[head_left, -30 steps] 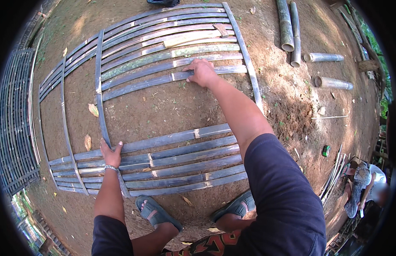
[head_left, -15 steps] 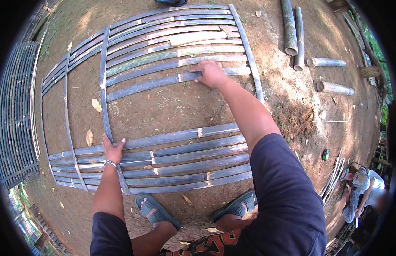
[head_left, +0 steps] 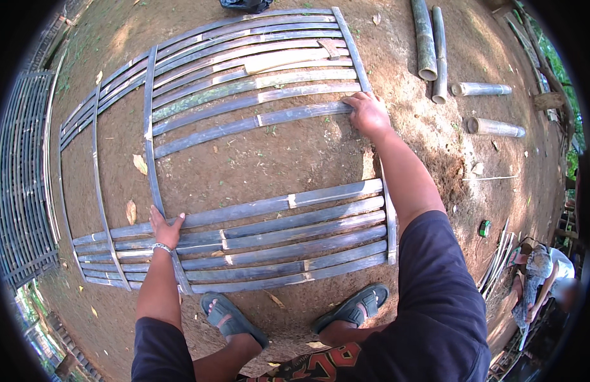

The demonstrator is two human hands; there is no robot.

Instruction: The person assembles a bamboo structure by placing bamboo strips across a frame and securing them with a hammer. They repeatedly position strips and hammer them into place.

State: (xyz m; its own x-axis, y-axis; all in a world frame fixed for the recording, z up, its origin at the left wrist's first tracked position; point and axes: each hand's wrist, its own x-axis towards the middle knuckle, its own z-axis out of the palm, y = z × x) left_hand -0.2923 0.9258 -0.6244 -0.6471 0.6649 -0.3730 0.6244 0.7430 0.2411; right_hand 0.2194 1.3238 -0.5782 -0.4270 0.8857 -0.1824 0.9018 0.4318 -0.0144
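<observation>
A panel of split bamboo slats, held by bamboo crosspieces, lies on the ground before me, with a wide gap between its far and near slats. My left hand rests with fingers spread where the left crosspiece meets the near slats. At the right side, my right hand grips the end of the nearest slat of the far group, beside the right crosspiece, part of which it hides. A hatchet with a pale wooden handle lies across the far slats.
Bamboo poles and short bamboo pieces lie at the right. Another slatted panel is at the far left. A black bag sits beyond the panel. A person crouches at the lower right near thin strips.
My right hand has moved right along the slat, from its middle stretch to its end at the right crosspiece. My left hand stays at the left crosspiece.
</observation>
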